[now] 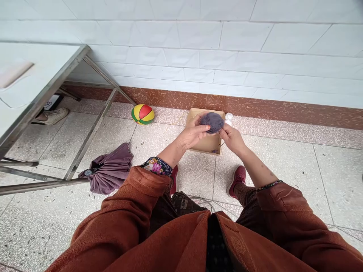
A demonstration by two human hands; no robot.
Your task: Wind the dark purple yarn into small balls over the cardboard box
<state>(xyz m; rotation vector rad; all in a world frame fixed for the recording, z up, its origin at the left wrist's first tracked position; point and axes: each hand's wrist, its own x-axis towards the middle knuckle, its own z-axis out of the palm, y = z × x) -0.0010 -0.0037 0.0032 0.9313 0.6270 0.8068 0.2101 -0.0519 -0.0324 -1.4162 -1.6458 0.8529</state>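
Observation:
A ball of dark grey-purple yarn [212,122] is held up over an open cardboard box [205,145] on the floor. My left hand [195,133] cups the ball from the left and below, its thumb lying across the front. At the ball's right side, my right hand [231,138] is closed with thumb and fingertips pinched on the yarn. A short dark strand shows just below those fingertips. Small dark bits lie in the box's near right corner. The ball and both hands hide much of the box's inside.
Behind the box's right corner lies a white bundle [228,118]. A red, yellow and green ball [143,114] rests near the wall. At left stand a metal-framed table [56,56] and a folded purple umbrella [110,170]. Another person's shoe [56,116] shows under the table.

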